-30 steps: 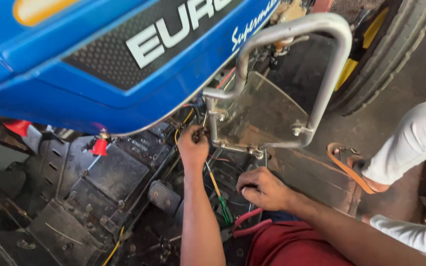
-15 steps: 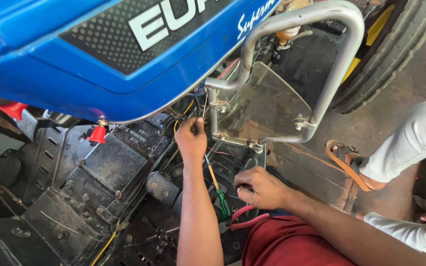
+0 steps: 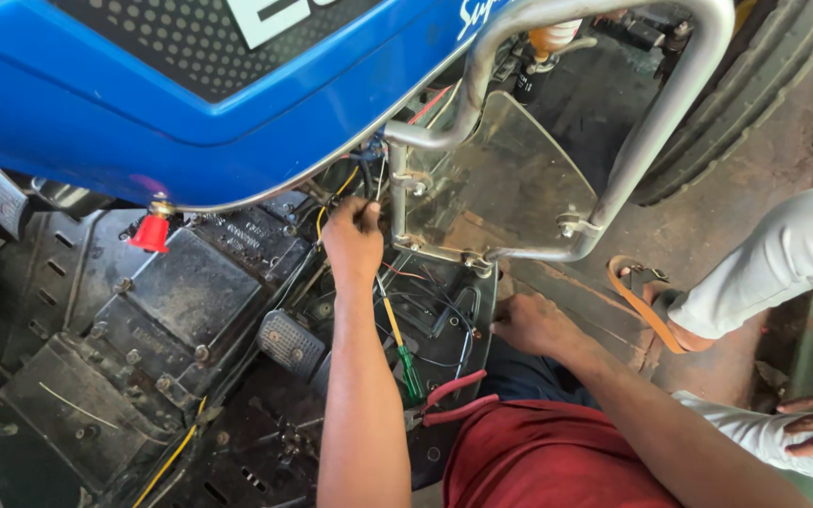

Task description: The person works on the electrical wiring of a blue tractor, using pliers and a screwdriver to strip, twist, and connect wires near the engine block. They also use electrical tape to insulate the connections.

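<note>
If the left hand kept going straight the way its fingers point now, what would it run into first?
The left hand points up under the blue tractor body, fingers already among the yellow and black wires. Going straight on, it would likely meet those wires first, then the underside of the body. Depth there is shadowed, so this is uncertain.

A vehicle repair workshop; blue tractor (image 3: 190, 85) opened up, pliers (image 3: 454, 400) lying on greasy floor-plates.
</note>
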